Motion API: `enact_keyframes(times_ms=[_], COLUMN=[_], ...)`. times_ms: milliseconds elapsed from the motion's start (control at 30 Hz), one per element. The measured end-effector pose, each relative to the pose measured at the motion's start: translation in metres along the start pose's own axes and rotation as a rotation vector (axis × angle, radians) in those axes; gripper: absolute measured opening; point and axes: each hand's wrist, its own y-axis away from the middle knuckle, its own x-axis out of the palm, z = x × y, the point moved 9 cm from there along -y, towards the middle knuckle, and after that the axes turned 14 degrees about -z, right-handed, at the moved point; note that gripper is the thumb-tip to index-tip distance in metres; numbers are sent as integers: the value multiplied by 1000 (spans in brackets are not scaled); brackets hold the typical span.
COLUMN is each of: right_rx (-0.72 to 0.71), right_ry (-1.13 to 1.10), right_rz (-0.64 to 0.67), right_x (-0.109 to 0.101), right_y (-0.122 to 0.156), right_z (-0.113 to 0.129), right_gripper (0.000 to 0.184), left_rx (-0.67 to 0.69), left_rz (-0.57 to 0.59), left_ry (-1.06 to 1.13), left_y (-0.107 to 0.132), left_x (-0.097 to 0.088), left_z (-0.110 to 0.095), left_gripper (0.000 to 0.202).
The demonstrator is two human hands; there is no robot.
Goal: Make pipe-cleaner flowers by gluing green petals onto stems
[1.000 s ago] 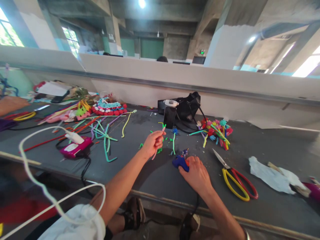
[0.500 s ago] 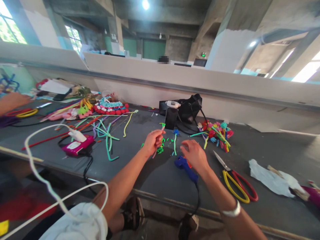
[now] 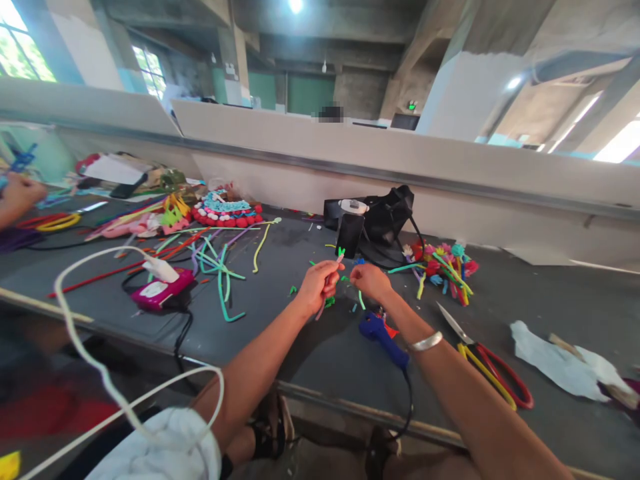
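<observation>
My left hand is closed in a pinch around a thin pinkish fuzzy stem, held tilted, with bright green bits at its top. Just to the right, my right hand has its fingers drawn together at the tips; whatever is between them is too small to make out. Small green pieces lie on the table beneath my hands. A light-green stem with a blue flower head is partly covered by my right hand. Below my right wrist rests a blue corded glue gun.
Red-and-yellow-handled scissors lie at right, near crumpled white paper. Fuzzy flowers are bunched behind. A dark bag and phone stand at the back. Left are a magenta power box, loose fuzzy stems and another person's hand.
My right hand has moved left and up from above the glue gun toward my left hand, its fingers closing together. My left hand keeps its stem. The view has shifted slightly.
</observation>
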Motion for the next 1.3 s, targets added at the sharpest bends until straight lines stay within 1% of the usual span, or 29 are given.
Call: enact_keyframes(times_ms=[67,100,167,267,367,467,633,767,967,1100,1200,1300], right_rx=[23,41,96,179,237,278,352,386,407,430,429,385], right_ry=[-163,-251,-425,-660,-832,-928,-1001,-1038,-1107,-1191,-1233,-1233], right_rz=[-37,-54,-69,-67,-68,-86,-185,-230,-204,-190,-191,-176], right_x=[-11,-17,-25,-31,-32,-31,-30,-26,-19,-22,-26,-28], right_y=[13,23,46,81,102,106,103,106,109,109,108,108], right_z=[3,4,4,1,-2,-5,-13,-14,-7,-9,-11,-10], right_gripper=[14,14,19,32,35,33,31,30,29,25,27,35], left_rx=[-8,-12,-19,-46,-84,-111,-107,-101,-112,-134,-154,-173], left_rz=[5,12,37,90,140,179,238,244,195,192,213,257], left_ry=[-10,-18,-46,-97,-142,-156,-130,-121,-170,-187,-195,-216], left_y=[3,4,9,17,24,29,34,34,32,31,31,33], left_x=[3,5,10,20,29,35,43,43,37,36,37,39], left_z=[1,2,5,13,21,24,25,29,32,32,35,39], left_gripper=[18,18,19,21,22,24,25,27,31,33,34,34])
